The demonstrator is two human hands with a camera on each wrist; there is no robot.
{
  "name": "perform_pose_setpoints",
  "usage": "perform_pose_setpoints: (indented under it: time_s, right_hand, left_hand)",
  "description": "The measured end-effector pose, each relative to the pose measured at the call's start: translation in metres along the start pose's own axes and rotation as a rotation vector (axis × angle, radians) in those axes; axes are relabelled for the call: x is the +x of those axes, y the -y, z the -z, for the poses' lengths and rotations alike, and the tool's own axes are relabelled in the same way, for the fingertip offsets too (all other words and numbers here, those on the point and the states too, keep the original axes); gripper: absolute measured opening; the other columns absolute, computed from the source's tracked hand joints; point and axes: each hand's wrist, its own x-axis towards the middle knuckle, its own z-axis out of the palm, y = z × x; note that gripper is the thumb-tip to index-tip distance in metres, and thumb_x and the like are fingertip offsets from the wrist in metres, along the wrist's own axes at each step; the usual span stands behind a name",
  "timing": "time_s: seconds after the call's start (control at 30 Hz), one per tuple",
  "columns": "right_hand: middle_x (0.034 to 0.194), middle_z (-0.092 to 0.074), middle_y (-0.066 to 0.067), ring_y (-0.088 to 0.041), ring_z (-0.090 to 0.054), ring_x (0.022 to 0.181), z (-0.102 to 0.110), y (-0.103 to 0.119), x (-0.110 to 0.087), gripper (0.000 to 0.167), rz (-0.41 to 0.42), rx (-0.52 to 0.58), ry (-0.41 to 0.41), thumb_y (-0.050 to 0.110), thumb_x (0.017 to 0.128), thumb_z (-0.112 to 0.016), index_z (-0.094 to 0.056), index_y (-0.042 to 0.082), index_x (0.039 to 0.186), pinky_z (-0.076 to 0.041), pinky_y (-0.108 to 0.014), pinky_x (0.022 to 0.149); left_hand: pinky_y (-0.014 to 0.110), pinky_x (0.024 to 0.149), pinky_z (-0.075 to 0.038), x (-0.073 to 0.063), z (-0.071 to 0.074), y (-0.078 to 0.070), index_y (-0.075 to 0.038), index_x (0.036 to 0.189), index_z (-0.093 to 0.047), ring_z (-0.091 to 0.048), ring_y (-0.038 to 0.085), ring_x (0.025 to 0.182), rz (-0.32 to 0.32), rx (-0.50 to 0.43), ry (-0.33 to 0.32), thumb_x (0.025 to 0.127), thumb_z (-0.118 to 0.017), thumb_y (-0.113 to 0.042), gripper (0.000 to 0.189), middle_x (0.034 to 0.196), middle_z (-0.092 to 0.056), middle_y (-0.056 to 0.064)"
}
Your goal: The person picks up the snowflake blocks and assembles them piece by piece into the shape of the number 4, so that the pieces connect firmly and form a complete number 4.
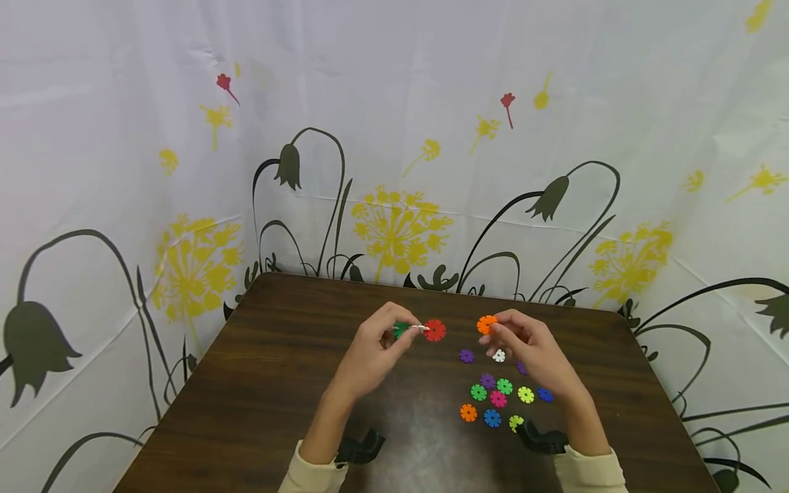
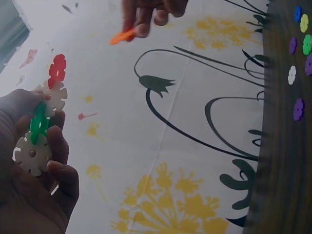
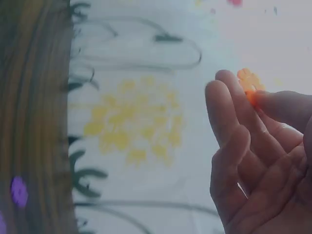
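Note:
My left hand (image 1: 374, 349) grips a short chain of interlocked notched plastic discs. In the left wrist view the chain runs from a white disc (image 2: 32, 155) through a green disc (image 2: 39, 124) and another white disc (image 2: 54, 96) to a red disc (image 2: 57, 69) at the far end. Neighbouring discs sit crosswise in each other's slots. To the right, my right hand (image 1: 533, 346) pinches a single orange disc (image 1: 486, 324) between thumb and fingers. The orange disc is held apart from the red end (image 1: 434, 331) of the chain. Both hands are raised above the table.
Several loose notched discs lie on the dark wooden table (image 1: 259, 383) below my right hand, among them a pink disc (image 1: 498, 398), a blue disc (image 1: 492, 418) and a white disc (image 1: 498, 355). A flower-printed curtain (image 1: 394, 137) hangs behind the table.

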Motion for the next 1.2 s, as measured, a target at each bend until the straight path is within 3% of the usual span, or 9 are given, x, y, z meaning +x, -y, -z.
perform_pose_setpoints:
  time_s: [0.23, 0.43, 0.6, 0.8, 1.07, 1.2]
  right_hand:
    - [0.097, -0.081, -0.004, -0.021, -0.077, 0.078, -0.026, 0.032, 0.003, 0.013, 0.12, 0.031, -0.026, 0.006, 0.11, -0.061, -0.07, 0.007, 0.118, -0.06, -0.029, 0.066]
    - [0.097, -0.082, -0.002, -0.02, -0.077, 0.077, -0.04, 0.036, 0.007, 0.015, 0.181, 0.086, -0.027, -0.002, 0.106, -0.063, -0.065, 0.004, 0.119, -0.064, -0.03, 0.071]
    - [0.095, -0.082, -0.001, -0.016, -0.071, 0.074, -0.044, 0.034, 0.006, 0.018, 0.196, -0.003, -0.088, 0.0, 0.105, -0.066, -0.065, 0.009, 0.12, -0.061, -0.03, 0.069]
    - [0.094, -0.082, -0.007, -0.022, -0.07, 0.075, -0.043, 0.032, 0.005, 0.016, 0.202, -0.059, -0.123, 0.001, 0.104, -0.067, -0.068, 0.012, 0.116, -0.058, -0.029, 0.068]
    - [0.092, -0.081, -0.002, -0.014, -0.073, 0.078, -0.054, 0.03, 0.0, 0.012, 0.187, -0.133, -0.215, 0.007, 0.107, -0.066, -0.074, 0.014, 0.111, -0.061, -0.028, 0.072]
    - [0.091, -0.079, 0.002, -0.009, -0.072, 0.08, -0.06, 0.032, -0.001, 0.015, 0.22, -0.204, -0.264, 0.005, 0.105, -0.068, -0.077, 0.016, 0.113, -0.063, -0.027, 0.073]
  left_hand:
    - [0.023, 0.057, -0.038, 0.006, -0.002, -0.005, -0.024, 0.11, -0.072, -0.041, 0.011, 0.063, 0.013, -0.003, 0.025, 0.107, -0.07, -0.019, 0.006, 0.1, -0.064, -0.006]
    - [0.022, 0.057, -0.038, 0.007, -0.003, -0.007, -0.023, 0.109, -0.072, -0.043, 0.012, 0.064, 0.051, -0.01, 0.016, 0.107, -0.07, -0.02, 0.004, 0.098, -0.064, -0.006]
    - [0.022, 0.058, -0.039, 0.007, -0.005, -0.009, -0.022, 0.108, -0.072, -0.044, 0.01, 0.066, 0.074, -0.023, 0.02, 0.107, -0.071, -0.019, 0.004, 0.097, -0.063, -0.004]
    - [0.021, 0.059, -0.039, 0.007, -0.01, -0.01, -0.02, 0.108, -0.073, -0.044, 0.012, 0.066, 0.078, -0.027, 0.021, 0.107, -0.071, -0.019, 0.003, 0.097, -0.064, -0.002]
    - [0.021, 0.06, -0.042, 0.008, -0.019, -0.011, -0.017, 0.108, -0.072, -0.048, 0.012, 0.068, 0.041, -0.034, 0.001, 0.107, -0.069, -0.018, 0.003, 0.096, -0.063, -0.001]
    - [0.021, 0.059, -0.043, 0.009, -0.021, -0.011, -0.017, 0.107, -0.071, -0.048, 0.011, 0.068, 0.008, -0.04, 0.001, 0.107, -0.069, -0.014, 0.003, 0.098, -0.063, -0.001]
